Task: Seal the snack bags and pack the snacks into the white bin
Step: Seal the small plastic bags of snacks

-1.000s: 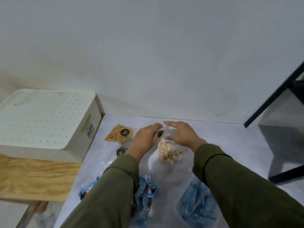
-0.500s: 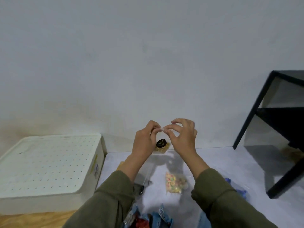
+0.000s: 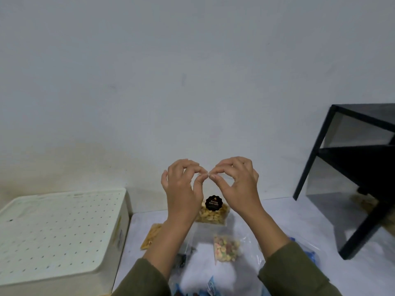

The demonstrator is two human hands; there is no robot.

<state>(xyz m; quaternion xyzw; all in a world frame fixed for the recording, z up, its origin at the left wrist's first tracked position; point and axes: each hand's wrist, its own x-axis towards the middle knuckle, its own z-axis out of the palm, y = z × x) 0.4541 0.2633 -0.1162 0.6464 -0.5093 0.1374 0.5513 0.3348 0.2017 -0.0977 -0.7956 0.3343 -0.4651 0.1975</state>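
Observation:
A clear bag of pale nuts (image 3: pixel 212 214) with a round black label hangs in the air in front of the wall. My left hand (image 3: pixel 183 186) and my right hand (image 3: pixel 235 184) each pinch its top edge, fingertips almost touching at the middle. Below it on the grey table (image 3: pixel 277 214) lies a clear bag of coloured cereal (image 3: pixel 226 248). An orange snack packet (image 3: pixel 151 236) lies to the left, partly behind my left forearm. The white bin (image 3: pixel 59 236) stands at the left with its perforated lid on.
Blue-wrapped snacks (image 3: pixel 211 289) lie at the bottom edge between my sleeves, more blue packets (image 3: pixel 307 251) at the right behind my right arm. A black metal shelf frame (image 3: pixel 352 178) stands on the table at the right. A plain wall rises just behind the table.
Both hands picked the nut bag up off the table and raised it. The view tilted upward, so less of the table shows. My fingertips have closed together along the bag's top.

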